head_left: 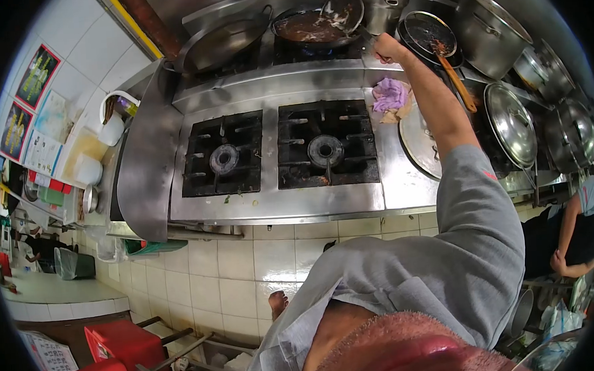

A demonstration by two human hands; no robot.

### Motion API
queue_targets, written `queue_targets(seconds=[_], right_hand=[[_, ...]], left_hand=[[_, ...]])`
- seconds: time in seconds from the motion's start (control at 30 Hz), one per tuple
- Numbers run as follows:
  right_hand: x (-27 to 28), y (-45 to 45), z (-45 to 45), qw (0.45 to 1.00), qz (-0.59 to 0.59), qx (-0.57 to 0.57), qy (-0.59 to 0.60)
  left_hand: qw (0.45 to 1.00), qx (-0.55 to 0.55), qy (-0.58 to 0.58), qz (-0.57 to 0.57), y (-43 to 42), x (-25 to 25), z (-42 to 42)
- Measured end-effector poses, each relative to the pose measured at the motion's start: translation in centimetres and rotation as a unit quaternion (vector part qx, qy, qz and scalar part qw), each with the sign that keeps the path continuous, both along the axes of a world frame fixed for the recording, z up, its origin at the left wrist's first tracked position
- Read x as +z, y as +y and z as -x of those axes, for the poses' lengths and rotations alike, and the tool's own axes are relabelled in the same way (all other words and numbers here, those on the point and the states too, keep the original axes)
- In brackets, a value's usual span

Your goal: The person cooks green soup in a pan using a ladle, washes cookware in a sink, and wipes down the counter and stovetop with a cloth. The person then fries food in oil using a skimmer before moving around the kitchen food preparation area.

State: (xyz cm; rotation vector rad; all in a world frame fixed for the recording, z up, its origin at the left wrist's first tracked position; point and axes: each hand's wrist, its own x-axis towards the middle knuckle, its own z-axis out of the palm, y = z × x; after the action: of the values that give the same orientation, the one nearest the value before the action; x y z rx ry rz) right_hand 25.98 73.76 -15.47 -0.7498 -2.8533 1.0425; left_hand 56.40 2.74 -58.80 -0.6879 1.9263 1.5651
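The right hand (pixel 386 49) (curled) hides the gripped end of the scoop (pixel 343 12)

The person wears a grey collared shirt (pixel 382 265) of lightly creased cloth, open at the neck, with a collar (pixel 414 301) in the same grey. The right sleeve (pixel 476 199) is short and loose, with a small red marking (pixel 489 175) near its hem. The right forearm (pixel 438 104), right hand (pixel 388 49) and left hand (pixel 277 301) are bare.

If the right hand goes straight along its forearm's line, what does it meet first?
Probably the steel pot beside the filled wok, ahead of the right hand, though depth is unclear.
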Motion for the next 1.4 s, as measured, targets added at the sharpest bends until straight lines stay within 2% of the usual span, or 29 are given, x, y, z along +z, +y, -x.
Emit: queue_targets(seconds=[0.03,0.07,0.17,0.23,0.3,0.43,0.53,0.63,0.83,0.9,0.93,0.97,1.03,1.07,1.13,1.2,1.27,1.3,1.33,1.37,1.4], right_hand=[[1.1,-1.6,-0.8,0.986,0.161,-0.028,0.043],[1.2,-2.1,-0.5,0.986,0.161,-0.029,0.043],[1.5,-3.0,0.2,0.965,0.260,-0.016,0.021],[1.8,-3.4,0.1,0.956,0.292,-0.016,0.028],[1.9,-4.2,-0.3,0.936,0.350,-0.012,0.042],[1.2,-5.2,-0.6,0.906,0.419,-0.012,0.063],[1.3,-6.4,-1.5,0.881,0.466,-0.017,0.081],[0.5,-7.2,-1.8,0.871,0.483,-0.011,0.092],[-1.8,-9.0,-2.3,0.849,0.503,-0.031,0.156],[-1.8,-9.5,-3.1,0.868,0.451,-0.028,0.206],[-1.8,-8.2,-3.1,0.914,0.325,-0.036,0.240],[-1.4,-7.4,-3.1,0.949,0.211,-0.071,0.223],[0.3,-6.2,-3.2,0.984,-0.038,-0.095,0.149],[1.1,-5.8,-3.5,0.978,-0.167,-0.082,0.094],[0.8,-3.4,-2.2,0.949,-0.297,-0.073,0.071],[-0.1,-1.6,-1.7,0.924,-0.362,-0.041,0.112],[0.9,-1.7,-1.4,0.987,-0.152,-0.025,0.054],[0.4,-1.3,-0.6,0.993,-0.091,-0.008,0.074],[0.0,-0.8,0.0,0.993,-0.090,-0.002,0.075],[0.5,-1.1,0.0,0.997,0.024,-0.002,0.071],[0.7,-1.3,0.1,0.988,0.139,-0.002,0.065]], left_hand=[[0.999,0.020,-0.029,-0.004,0.3,-0.3,0.1],[0.998,0.039,-0.058,-0.008,0.6,-0.7,0.0],[0.990,0.075,-0.117,-0.013,1.0,-0.2,-0.1],[0.994,0.035,-0.049,-0.087,0.9,1.1,0.4],[0.998,-0.008,-0.025,-0.057,1.2,1.9,1.4],[0.995,-0.092,0.008,0.028,1.6,2.1,3.3],[0.992,-0.113,0.015,0.050,2.2,2.5,4.5],[0.994,-0.105,0.004,0.034,2.5,2.7,5.1],[0.994,-0.037,-0.030,-0.104,2.3,1.3,4.8],[0.988,-0.023,-0.073,-0.134,0.7,-3.6,4.4],[0.980,0.000,-0.117,-0.159,0.2,-5.0,5.0],[0.995,0.007,-0.082,-0.050,0.6,-5.2,4.6],[0.996,0.003,-0.085,-0.036,0.9,-4.4,4.3],[0.996,0.004,-0.087,-0.023,0.9,-3.4,3.8],[0.996,0.017,-0.088,-0.014,1.1,-2.1,3.0],[0.994,0.037,-0.086,-0.052,1.2,-1.3,2.5],[0.991,0.055,-0.083,-0.089,0.9,-0.6,2.3],[0.989,0.061,-0.081,-0.106,0.8,0.0,2.3],[0.987,0.066,-0.079,-0.122,0.7,0.8,2.2],[0.996,0.041,-0.017,-0.080,1.5,2.0,1.5],[0.996,0.033,-0.013,-0.077,1.6,2.5,1.5]])
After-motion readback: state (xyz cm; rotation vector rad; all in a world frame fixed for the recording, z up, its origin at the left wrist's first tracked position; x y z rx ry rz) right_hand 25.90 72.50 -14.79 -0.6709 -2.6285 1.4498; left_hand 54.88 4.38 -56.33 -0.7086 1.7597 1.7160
